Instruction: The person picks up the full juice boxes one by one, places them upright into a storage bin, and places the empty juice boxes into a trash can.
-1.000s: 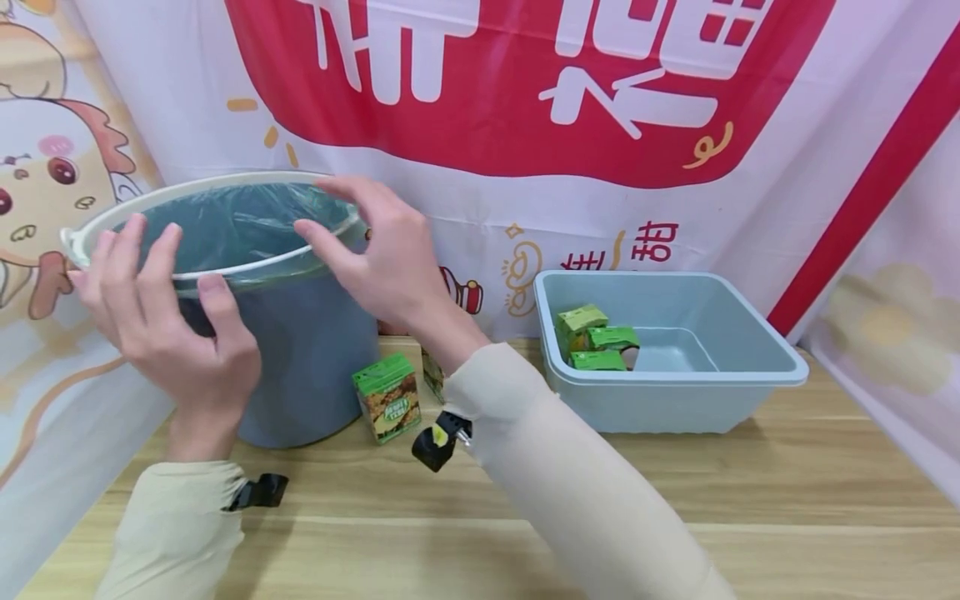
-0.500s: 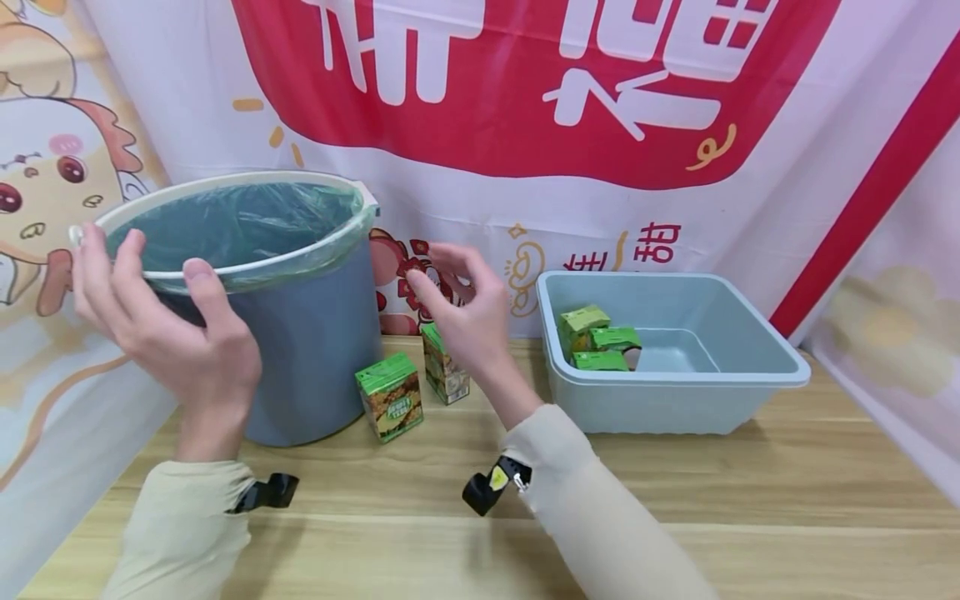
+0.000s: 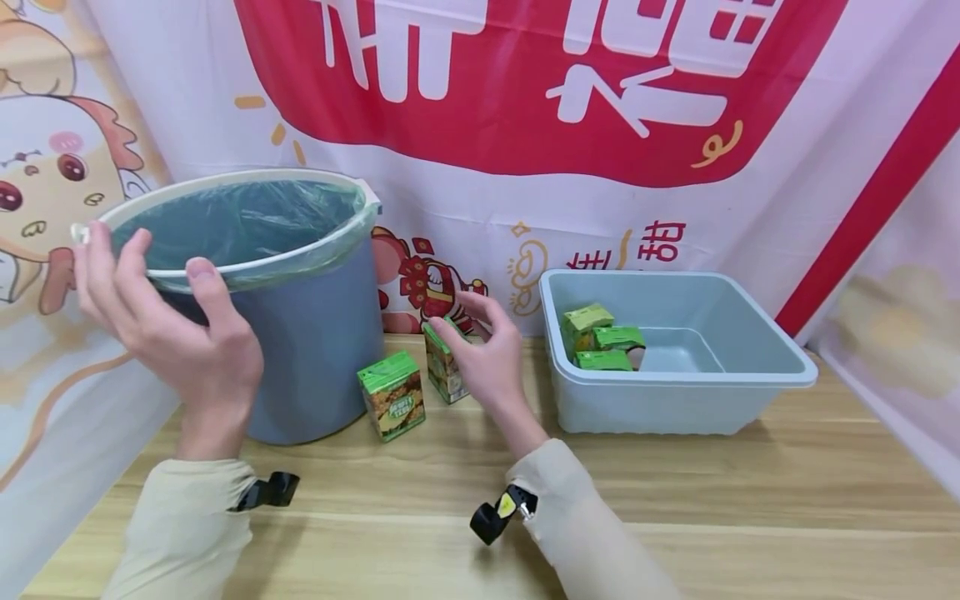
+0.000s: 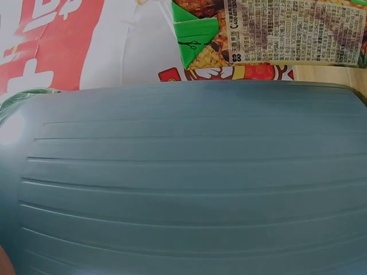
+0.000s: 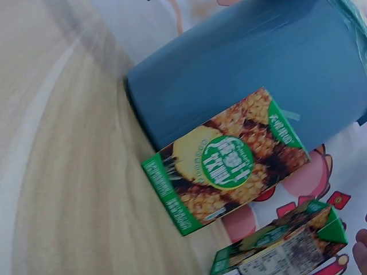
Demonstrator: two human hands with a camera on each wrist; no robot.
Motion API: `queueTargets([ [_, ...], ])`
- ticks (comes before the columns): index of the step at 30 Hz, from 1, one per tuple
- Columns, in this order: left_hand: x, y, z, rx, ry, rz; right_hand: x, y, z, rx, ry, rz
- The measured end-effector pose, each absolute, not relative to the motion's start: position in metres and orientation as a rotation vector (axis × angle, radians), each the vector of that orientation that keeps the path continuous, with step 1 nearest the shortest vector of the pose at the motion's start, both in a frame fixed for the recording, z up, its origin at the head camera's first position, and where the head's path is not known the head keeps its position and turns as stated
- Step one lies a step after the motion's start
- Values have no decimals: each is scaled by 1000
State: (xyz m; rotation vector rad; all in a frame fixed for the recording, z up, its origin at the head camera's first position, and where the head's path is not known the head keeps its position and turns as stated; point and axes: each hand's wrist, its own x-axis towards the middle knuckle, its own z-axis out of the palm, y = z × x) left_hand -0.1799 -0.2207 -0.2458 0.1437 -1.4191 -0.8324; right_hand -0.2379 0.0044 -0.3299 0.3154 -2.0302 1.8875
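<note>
At the blue-grey trash bin (image 3: 322,342), my left hand (image 3: 180,337) has its extended fingertips and thumb at the white rim. A green plastic liner lies folded over that rim. My right hand (image 3: 491,358) is at the top of the rear juice carton (image 3: 444,371), thumb and fingers spread around its green top. In the right wrist view its fingertips (image 5: 360,252) show a small gap from this carton (image 5: 287,246). Another pineapple juice carton (image 3: 393,404) stands upright closer to me, beside the bin. The left wrist view shows mostly the bin's ribbed wall (image 4: 189,172).
To the right on the wooden table (image 3: 675,500) stands a light blue plastic basin (image 3: 675,404). Several green-topped cartons (image 3: 603,360) are in its left end. A printed red and white cloth (image 3: 480,200) hangs right behind everything.
My right hand has left the bin's right rim and moved down and right to the rear carton. My left hand stays at the rim with little movement.
</note>
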Motion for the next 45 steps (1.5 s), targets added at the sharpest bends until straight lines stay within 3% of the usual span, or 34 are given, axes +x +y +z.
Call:
queueTargets([
  [7, -182, -224, -247, 135, -1415, -814, -236, 7, -343, 214, -2155, 1838],
  [19, -182, -226, -246, 104, -1404, -794, -240, 8, -359, 278, -2310, 1657],
  [45, -184, -228, -247, 81, -1404, -753, -242, 19, -359, 318, -2376, 1391],
])
